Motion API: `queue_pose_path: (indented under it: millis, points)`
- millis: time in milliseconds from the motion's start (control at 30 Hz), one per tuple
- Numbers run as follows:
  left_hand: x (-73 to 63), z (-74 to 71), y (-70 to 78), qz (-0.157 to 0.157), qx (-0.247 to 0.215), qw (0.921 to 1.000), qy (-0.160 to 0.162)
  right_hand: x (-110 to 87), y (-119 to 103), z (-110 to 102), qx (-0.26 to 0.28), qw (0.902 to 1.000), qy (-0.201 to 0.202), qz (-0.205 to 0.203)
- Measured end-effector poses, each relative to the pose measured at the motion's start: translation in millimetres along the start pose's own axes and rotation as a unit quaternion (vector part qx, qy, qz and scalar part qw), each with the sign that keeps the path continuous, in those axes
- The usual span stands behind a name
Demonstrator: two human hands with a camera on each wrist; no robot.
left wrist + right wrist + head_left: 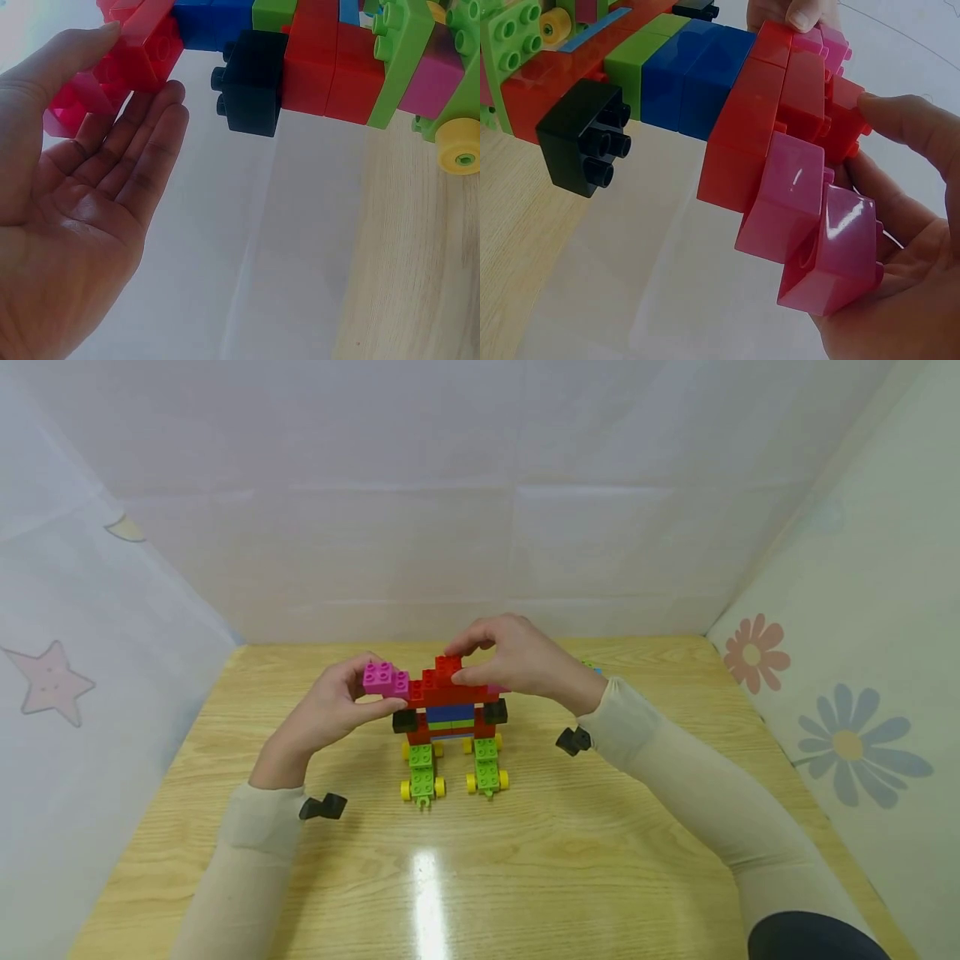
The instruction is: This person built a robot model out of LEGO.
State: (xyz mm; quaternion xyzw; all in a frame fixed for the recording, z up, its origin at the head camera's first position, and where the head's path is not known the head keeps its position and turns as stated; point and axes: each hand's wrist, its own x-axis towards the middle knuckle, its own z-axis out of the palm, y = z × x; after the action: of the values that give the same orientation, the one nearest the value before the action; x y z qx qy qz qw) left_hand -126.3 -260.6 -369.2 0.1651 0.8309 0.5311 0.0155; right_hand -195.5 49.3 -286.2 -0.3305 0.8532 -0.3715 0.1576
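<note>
A tall toy building-brick model (450, 696) stands on the table on two green wheeled bases (422, 768) with yellow wheels. Its middle has blue bricks (697, 79), lime bricks and a black brick (577, 139) jutting out at each side. Along the top runs a stepped row of red bricks with pink bricks (380, 677) at both ends. My left hand (327, 706) holds the left end of that row, thumb in front and fingers behind. With thumb and fingertips, my right hand (517, 662) pinches the topmost red brick (845, 112); pink bricks (829, 247) sit beside its palm.
The model stands on a wood-grain table (570, 852). Something small, green and blue (592, 667), shows partly behind the right wrist. Black pieces (322, 807) stick out by both wrists. Pale cloth walls (480, 543) enclose the back and sides.
</note>
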Motion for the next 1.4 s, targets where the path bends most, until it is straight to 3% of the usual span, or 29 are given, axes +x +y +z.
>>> queue_pose_path:
  millis: [800,1400]
  points:
    - [-1.6,-1.4,0.6,0.002,-0.002,1.0000,0.001,6.4,-10.6,-1.9,-0.067,0.9975,-0.012,-0.022]
    - [-2.2,-2.1,1.0,0.007,0.000,1.0000,-0.001,7.5,-4.0,-0.2,-0.029,0.9994,-0.016,-0.004]
